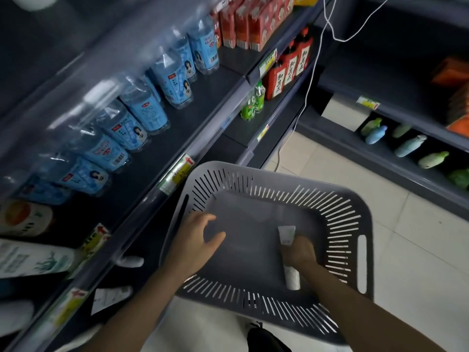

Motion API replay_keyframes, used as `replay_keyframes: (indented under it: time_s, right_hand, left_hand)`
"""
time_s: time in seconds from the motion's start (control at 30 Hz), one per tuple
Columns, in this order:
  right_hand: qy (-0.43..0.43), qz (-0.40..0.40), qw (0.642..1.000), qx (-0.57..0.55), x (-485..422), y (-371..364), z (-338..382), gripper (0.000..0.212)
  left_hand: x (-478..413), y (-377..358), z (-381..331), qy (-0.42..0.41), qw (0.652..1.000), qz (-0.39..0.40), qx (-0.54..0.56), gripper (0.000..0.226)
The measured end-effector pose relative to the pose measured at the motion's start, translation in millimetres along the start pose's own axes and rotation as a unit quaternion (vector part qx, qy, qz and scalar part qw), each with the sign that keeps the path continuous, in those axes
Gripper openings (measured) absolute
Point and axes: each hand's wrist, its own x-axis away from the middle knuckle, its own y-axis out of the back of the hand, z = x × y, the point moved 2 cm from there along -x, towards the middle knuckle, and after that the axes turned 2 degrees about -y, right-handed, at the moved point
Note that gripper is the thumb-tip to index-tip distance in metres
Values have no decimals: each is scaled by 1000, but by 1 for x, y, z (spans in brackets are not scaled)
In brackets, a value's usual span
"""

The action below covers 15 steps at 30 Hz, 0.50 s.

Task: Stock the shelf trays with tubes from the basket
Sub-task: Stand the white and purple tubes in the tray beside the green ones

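A grey slotted basket (350, 224) sits low in the middle of the view, in front of the shelves. Inside it lies a white tube (287, 236) with a pale green print, its cap end pointing toward me. My right hand (302, 252) is inside the basket with its fingers closed around the middle of this tube. My left hand (195, 240) hovers over the basket's left side, fingers spread, holding nothing. Apart from this tube, the basket floor is bare. Two white tubes (130, 261) lie on the lower shelf at the left.
Dark shelves (203, 128) run along the left with blue-labelled water bottles (152, 110), red drink cartons (253, 24) and green bottles (251, 107). White bottles (30, 257) lie at the far left. A second shelf (380, 153) at right holds pastel bottles. A white cable (308, 85) hangs down.
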Motion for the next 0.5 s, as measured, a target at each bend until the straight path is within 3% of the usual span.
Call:
replay_keyframes:
  time_s: [0.17, 0.27, 0.33, 0.5]
  right_hand:
    - [123, 23, 991, -37, 30, 23, 53, 37]
    - [199, 47, 976, -73, 65, 47, 95, 21]
    - [265, 49, 959, -83, 96, 65, 124, 9]
    - [425, 74, 897, -99, 192, 102, 194, 14]
  left_hand:
    - [16, 23, -6, -20, 999, -9, -39, 45]
    - [31, 48, -13, -33, 997, -27, -69, 48]
    - [42, 72, -20, -42, 994, -59, -85, 49]
    - [87, 138, -31, -65, 986, -114, -106, 45]
